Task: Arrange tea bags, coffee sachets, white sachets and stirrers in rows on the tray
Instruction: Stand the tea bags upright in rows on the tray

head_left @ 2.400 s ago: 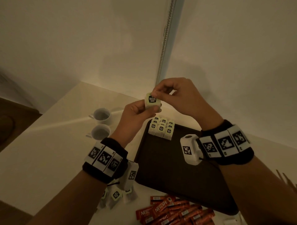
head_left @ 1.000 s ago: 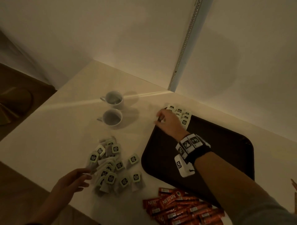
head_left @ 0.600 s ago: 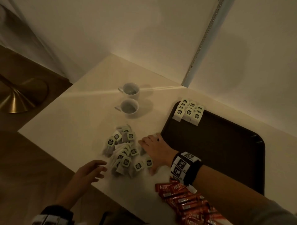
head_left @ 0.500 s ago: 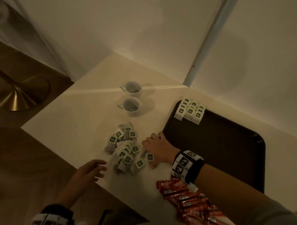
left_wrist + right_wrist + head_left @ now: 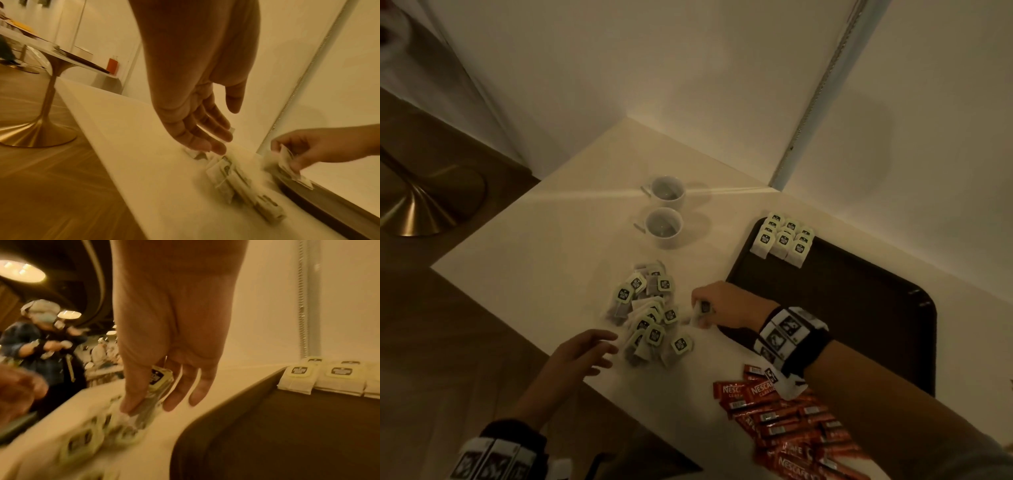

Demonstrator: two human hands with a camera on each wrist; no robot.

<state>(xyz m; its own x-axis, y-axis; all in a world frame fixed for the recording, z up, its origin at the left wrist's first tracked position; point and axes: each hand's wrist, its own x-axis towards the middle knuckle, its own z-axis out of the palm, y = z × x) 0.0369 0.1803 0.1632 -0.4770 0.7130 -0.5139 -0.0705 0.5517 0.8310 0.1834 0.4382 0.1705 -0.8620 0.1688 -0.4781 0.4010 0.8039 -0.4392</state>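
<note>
The right hand [image 5: 726,305] has its thumb and fingers [image 5: 131,402] pinched around one tea bag [image 5: 701,312], a small pale paper pouch with a light green square tag printed with a dark label. It holds that bag just above the table [image 5: 551,246], between the loose heap and the near left edge of the tray [image 5: 876,342]. The left hand [image 5: 582,353] hovers over the near edge of the table with its fingers [image 5: 205,142] spread and relaxed, holding nothing, their tips close to the heap.

The heap of tea bags [image 5: 650,315] lies jumbled on the table, pouches overlapping at all angles, green tags facing up here and there. On the far left corner of the dark brown tray a tidy block of tea bags [image 5: 784,241] stands in three short overlapping rows, tags all facing the same way. The rest of the tray floor is bare dark plastic.

Red coffee sachets [image 5: 784,421] lie in a loose pile on the table near the tray's front edge, under the right forearm. Two white cups [image 5: 666,209] sit one behind the other beyond the heap, well apart from the tray.
</note>
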